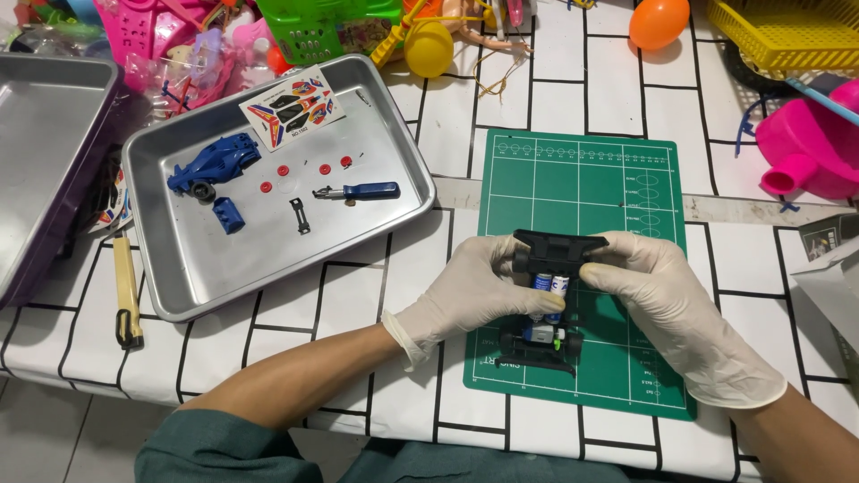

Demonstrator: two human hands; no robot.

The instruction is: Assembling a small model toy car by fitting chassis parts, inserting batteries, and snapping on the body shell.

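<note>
Centrally above the green cutting mat (617, 179), both gloved hands, left (470, 291) and right (667, 300), grip the black plastic toy-car chassis (550, 286) from opposite sides, steadying it.

Red-blue-white sticker sheet (293, 106) on tray's (179, 304) upper rim.

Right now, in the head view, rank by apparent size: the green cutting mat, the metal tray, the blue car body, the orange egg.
1. Metal tray and green cutting mat: similar, too close to rank.
2. Blue car body.
3. Orange egg, partly cropped, so unsure.
</note>
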